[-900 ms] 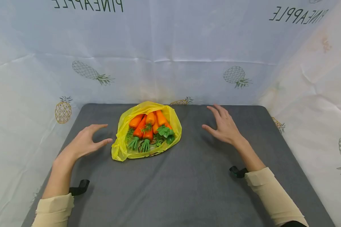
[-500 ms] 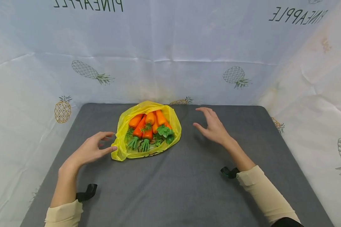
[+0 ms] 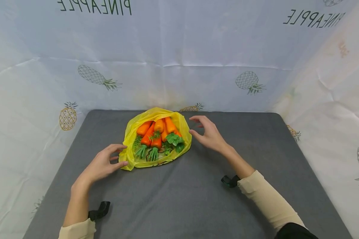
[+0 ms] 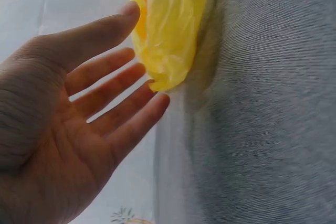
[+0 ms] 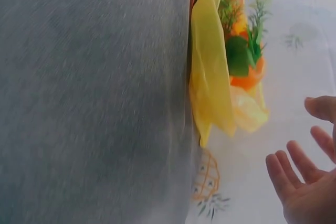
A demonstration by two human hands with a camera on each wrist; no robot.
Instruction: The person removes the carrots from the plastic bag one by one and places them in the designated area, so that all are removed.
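Note:
A yellow plastic bag (image 3: 183,127) lies on the grey table with its mouth spread wide. Inside it are several orange carrots (image 3: 156,141) with green tops, along with some leafy greens (image 3: 174,138). My left hand (image 3: 103,163) is at the bag's left side, thumb and fingers parted and fingertips right at the yellow plastic. On the opposite side my right hand (image 3: 210,134) hovers beside the bag's right rim, fingers spread and slightly bent, holding nothing. In the left wrist view the yellow bag (image 4: 170,40) appears just beyond the fingertips.
A grey cloth-covered table (image 3: 179,199) spreads under both arms. White curtains (image 3: 179,39) printed with pineapples hang behind it and along both sides. A dark band with a camera mount (image 3: 99,210) sits on the left wrist, another mount (image 3: 230,181) on the right.
Both hands have moved inward toward the bag, the left one rightward and slightly nearer the body, the right one leftward. The bag and carrots stay in place.

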